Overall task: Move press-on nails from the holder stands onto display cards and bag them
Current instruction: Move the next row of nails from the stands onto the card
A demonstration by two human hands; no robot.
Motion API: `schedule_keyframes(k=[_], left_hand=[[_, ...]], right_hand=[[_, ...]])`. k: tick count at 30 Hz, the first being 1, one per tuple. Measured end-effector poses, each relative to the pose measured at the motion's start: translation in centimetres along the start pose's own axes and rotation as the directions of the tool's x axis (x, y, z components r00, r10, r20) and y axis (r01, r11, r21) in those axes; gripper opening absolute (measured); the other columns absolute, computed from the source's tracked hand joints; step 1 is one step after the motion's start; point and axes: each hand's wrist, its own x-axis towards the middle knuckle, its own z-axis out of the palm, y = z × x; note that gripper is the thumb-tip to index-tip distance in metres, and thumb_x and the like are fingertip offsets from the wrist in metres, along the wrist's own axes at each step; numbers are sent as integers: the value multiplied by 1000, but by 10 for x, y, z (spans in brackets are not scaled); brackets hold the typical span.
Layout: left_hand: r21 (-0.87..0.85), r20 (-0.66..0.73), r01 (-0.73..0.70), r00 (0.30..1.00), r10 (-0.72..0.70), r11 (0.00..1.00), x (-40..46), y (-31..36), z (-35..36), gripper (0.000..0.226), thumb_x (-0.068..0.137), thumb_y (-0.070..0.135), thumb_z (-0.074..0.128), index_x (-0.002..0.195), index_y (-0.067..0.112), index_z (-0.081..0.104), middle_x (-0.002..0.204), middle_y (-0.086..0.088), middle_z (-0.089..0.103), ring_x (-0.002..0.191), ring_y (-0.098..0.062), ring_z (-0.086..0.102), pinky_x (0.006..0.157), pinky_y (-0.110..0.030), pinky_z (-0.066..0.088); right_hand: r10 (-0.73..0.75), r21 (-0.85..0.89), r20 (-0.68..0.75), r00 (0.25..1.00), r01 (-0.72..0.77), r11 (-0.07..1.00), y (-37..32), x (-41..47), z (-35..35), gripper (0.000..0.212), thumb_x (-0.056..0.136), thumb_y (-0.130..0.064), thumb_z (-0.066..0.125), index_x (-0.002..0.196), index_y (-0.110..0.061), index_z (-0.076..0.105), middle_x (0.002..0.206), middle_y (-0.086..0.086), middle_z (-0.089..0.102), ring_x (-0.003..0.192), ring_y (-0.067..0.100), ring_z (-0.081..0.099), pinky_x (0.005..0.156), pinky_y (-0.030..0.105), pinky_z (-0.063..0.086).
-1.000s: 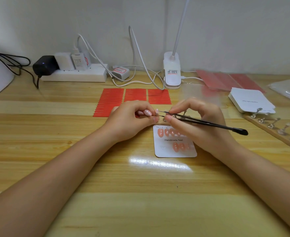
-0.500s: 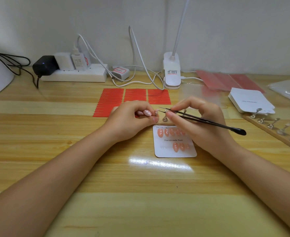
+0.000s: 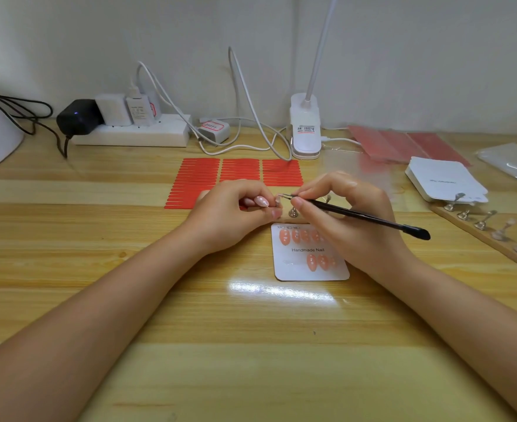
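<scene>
A white display card (image 3: pixel 299 269) printed "Handmade Nail" lies flat on the wooden desk with several orange press-on nails stuck on it. Just beyond it my left hand (image 3: pixel 235 214) pinches a small pale nail (image 3: pixel 279 200) between its fingertips. My right hand (image 3: pixel 351 220) grips black tweezers (image 3: pixel 357 213), whose tips touch that nail. A small metal holder stand (image 3: pixel 293 212) shows between the two hands. A wooden strip (image 3: pixel 491 239) at the right carries several more metal holder stands.
Red adhesive strips (image 3: pixel 239 170) lie beyond the hands. A stack of white cards (image 3: pixel 445 179), red sheets (image 3: pixel 403 144) and clear bags (image 3: pixel 512 161) sit at the right. A power strip (image 3: pixel 129 134), cables and a clip lamp (image 3: pixel 305 129) line the wall.
The tweezer tips have risen slightly and closed in on the nail held in my left fingertips. Both hands stay in nearly the same place.
</scene>
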Motion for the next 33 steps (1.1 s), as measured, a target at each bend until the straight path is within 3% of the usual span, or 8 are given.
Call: schedule_keyframes(k=[10, 22, 29, 33], left_hand=[[-5, 2, 6, 1000, -6, 1000, 0, 0, 0, 14, 80, 25, 70, 69, 31, 62, 65, 14, 57, 70, -4, 51, 94, -44, 37], [5, 6, 6, 1000, -6, 1000, 0, 1, -1, 16, 80, 24, 70, 68, 30, 60, 64, 13, 54, 66, -2, 50, 92, -42, 38], [15, 9, 2, 1000, -2, 1000, -1, 1, -1, 17, 80, 24, 70, 68, 31, 59, 71, 11, 59, 74, -8, 54, 96, -47, 39], [16, -2, 0, 1000, 0, 1000, -1, 2, 0, 18, 80, 23, 70, 68, 30, 59, 71, 12, 58, 77, -10, 55, 97, -48, 38]], right_hand=[[70, 6, -6, 998, -70, 998, -5, 1, 1, 10, 80, -10, 71, 75, -15, 64, 83, 4, 68, 84, 19, 63, 78, 43, 47], [100, 5, -21, 995, -100, 995, -3, 1, 2, 6, 80, -9, 71, 76, -11, 67, 83, 2, 68, 84, 10, 63, 78, 29, 48], [77, -5, -46, 996, -77, 997, 0, 2, 3, 6, 81, -9, 70, 77, -11, 67, 82, 2, 68, 84, 10, 63, 77, 25, 49], [126, 32, -118, 985, -124, 992, 2, 5, 0, 9, 83, -10, 68, 77, -16, 66, 79, -14, 65, 79, -2, 61, 72, 13, 46]])
